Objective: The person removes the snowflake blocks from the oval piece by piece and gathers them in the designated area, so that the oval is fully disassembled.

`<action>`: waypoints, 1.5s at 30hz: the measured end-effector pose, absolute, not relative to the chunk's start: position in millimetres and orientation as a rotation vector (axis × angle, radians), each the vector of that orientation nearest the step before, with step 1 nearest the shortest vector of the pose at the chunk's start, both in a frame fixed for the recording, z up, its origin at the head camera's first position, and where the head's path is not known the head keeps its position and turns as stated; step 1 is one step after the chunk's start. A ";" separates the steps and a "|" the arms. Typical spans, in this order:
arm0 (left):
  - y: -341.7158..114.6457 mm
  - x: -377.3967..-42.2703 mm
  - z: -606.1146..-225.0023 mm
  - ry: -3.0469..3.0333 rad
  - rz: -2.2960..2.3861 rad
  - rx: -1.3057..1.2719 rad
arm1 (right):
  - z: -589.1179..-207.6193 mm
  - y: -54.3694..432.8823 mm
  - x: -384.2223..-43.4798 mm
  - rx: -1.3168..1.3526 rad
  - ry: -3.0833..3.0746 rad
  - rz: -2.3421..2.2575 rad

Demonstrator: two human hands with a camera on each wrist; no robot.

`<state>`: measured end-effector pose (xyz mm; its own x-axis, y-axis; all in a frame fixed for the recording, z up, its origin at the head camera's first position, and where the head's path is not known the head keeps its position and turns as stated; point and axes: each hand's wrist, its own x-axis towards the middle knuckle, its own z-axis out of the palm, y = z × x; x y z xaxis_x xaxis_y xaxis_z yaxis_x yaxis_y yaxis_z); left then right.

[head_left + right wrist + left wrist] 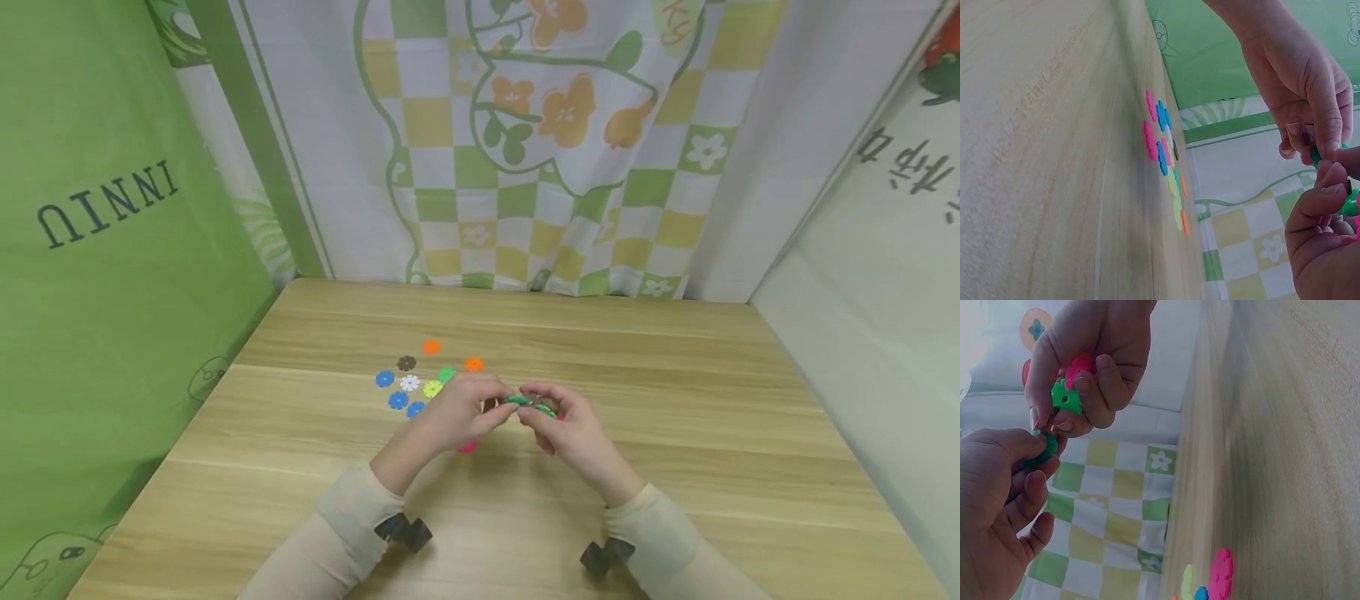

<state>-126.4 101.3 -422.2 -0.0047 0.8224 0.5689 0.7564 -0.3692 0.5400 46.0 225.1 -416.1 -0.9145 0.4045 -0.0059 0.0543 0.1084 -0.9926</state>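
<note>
Small notched plastic discs, like snowflake building discs, are between the hands above the table. My left hand (459, 407) pinches a green disc (1047, 449) between thumb and fingers. Facing it, my right hand (576, 432) grips a joined group: a green disc (1066, 399), a pink disc (1080, 366) and a brown disc (533, 399). The fingertips of both hands meet at the left hand's green disc. Fingers partly cover the pieces, so I cannot tell whether that disc is slotted into the group.
Loose discs lie on the wooden table (712, 400) left of and beyond the hands, among them an orange disc (432, 347), a blue disc (385, 379), a white disc (410, 382) and a pink disc (468, 447). A patterned curtain (495, 200) hangs behind.
</note>
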 end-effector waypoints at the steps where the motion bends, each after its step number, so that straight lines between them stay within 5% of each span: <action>1: 101.5 -126.2 -422.1 1.724 1.333 2.166 | -416.2 225.0 46.0 -0.456 -2.123 1.877; 24: 107.4 -123.7 -420.1 1.936 1.354 2.416 | -414.9 225.7 43.0 -0.566 -2.105 1.804; 45: 107.9 -134.8 -429.9 1.941 1.188 1.980 | -414.9 232.2 47.6 -0.534 -2.049 1.829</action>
